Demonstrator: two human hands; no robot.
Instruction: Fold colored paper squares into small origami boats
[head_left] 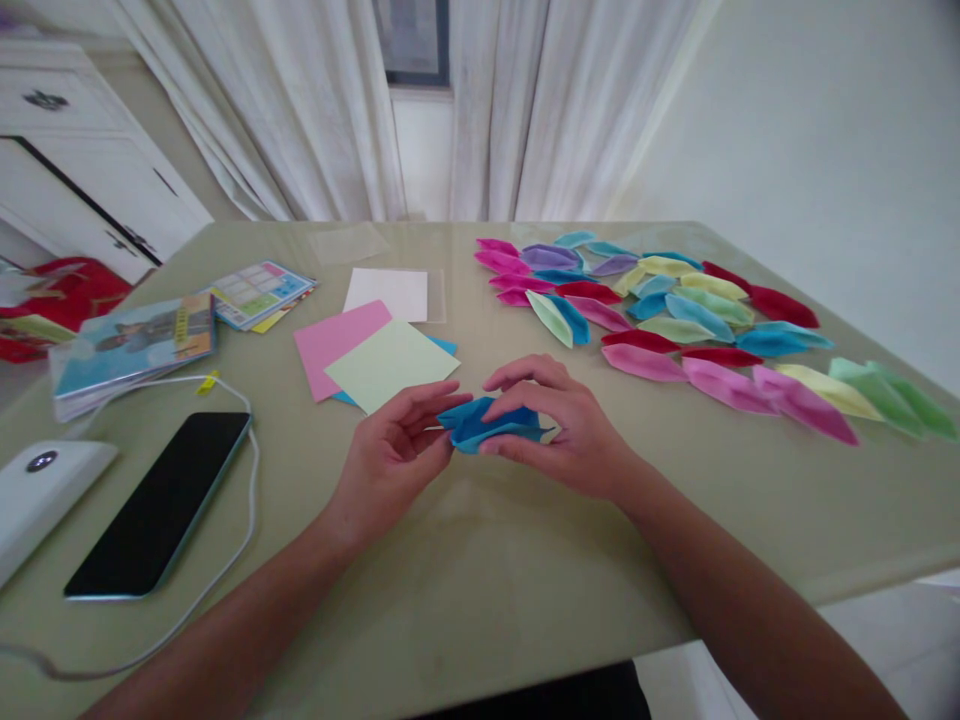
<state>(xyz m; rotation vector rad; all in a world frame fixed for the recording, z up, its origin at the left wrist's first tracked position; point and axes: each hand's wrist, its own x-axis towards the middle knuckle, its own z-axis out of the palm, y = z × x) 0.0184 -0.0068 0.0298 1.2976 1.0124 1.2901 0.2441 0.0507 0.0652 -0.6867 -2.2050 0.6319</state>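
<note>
Between my two hands is a blue folded paper boat (480, 428), its pointed ends lying left and right and its middle opened up. My left hand (401, 440) pinches the left tip between thumb and fingers. On the other side my right hand (559, 425) grips the right part, with the thumb at the near side and fingers reaching over into the fold. Just beyond my left hand lie flat paper squares: a pale green sheet (390, 365) on top, a pink sheet (337, 350) and a blue one partly hidden beneath.
Many folded paper boats (690, 315) in several colours cover the right side of the table (480, 580). White paper (386, 293) lies at the back. To the left are booklets (142, 345), printed cards (262, 290), a phone (161, 505), a white cable (251, 500) and a white device (45, 500).
</note>
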